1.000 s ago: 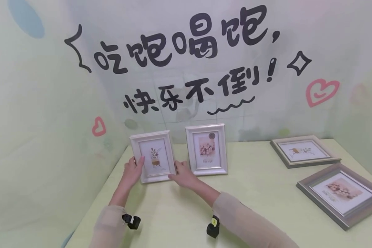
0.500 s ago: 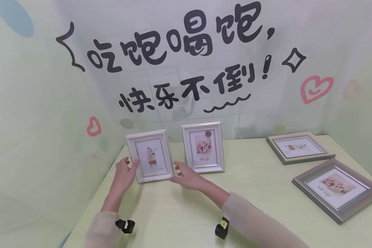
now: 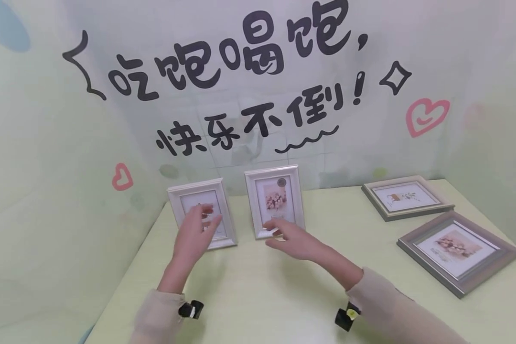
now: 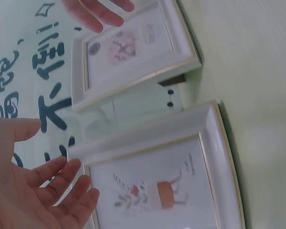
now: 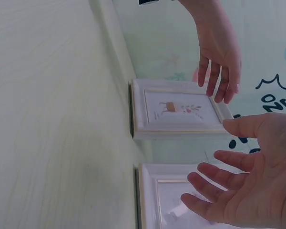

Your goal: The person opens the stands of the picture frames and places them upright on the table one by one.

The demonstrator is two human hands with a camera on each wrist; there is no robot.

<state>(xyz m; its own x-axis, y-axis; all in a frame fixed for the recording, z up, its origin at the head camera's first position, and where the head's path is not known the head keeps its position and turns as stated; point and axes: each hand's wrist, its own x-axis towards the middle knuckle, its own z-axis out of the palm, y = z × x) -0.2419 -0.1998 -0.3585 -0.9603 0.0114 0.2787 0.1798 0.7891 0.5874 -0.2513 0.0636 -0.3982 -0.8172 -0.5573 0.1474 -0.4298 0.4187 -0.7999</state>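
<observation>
Two pale picture frames stand upright near the back of the table. The left picture frame point(image 3: 230, 234) shows a potted plant; the right one, a blossom picture frame point(image 3: 279, 181), has pink flowers and a dark round mark. My left hand point(image 3: 193, 234) hovers before the plant frame and hides part of it, its fingers loosely bent and holding nothing. In front of the blossom frame's lower edge is my right hand point(image 3: 294, 241), empty, fingers relaxed. Both wrist views show the left hand point(image 4: 52, 191) and the right hand point(image 5: 248, 176) apart from the frames.
On the right of the table lie two more frames, face up: a plant frame point(image 3: 406, 197) at the back and a larger brownish blossom frame point(image 3: 457, 251) nearer. A printed cloth wall point(image 3: 348, 157) rises behind the pale green table point(image 3: 258, 296).
Both hands have come off the plant frame, which stays standing. The left hand has moved across its front; the right hand has shifted right, before the blossom frame. The head view has turned slightly.
</observation>
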